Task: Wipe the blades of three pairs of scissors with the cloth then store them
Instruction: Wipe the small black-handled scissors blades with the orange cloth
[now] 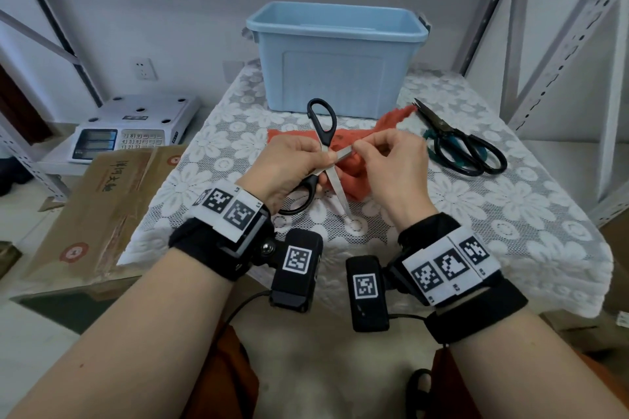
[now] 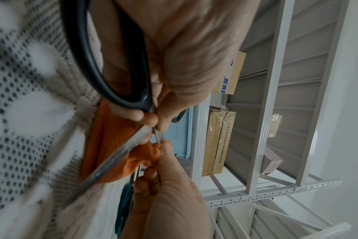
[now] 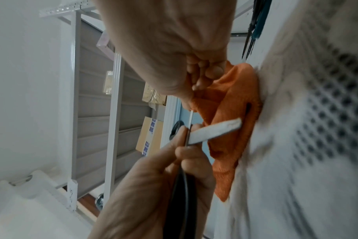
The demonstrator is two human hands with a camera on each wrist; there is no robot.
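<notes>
Black-handled scissors [image 1: 322,126] are spread into an X above the lace-covered table [image 1: 493,207]. My left hand [image 1: 316,160] grips them at the pivot and lower handle [image 2: 112,80]. My right hand [image 1: 364,146] pinches the orange cloth [image 1: 355,177] around one blade near the pivot. The other blade [image 3: 215,131] points down over the cloth [image 3: 231,105]. A second pair with dark green and black handles [image 1: 459,143] lies shut on the table to the right. The light blue bin [image 1: 335,54] stands behind the cloth.
A weighing scale with a keypad [image 1: 132,126] and a flat cardboard box [image 1: 102,187] sit left of the table. Grey shelf uprights [image 1: 561,44] rise at the right. Wrist cameras hang under both forearms near the table's front edge.
</notes>
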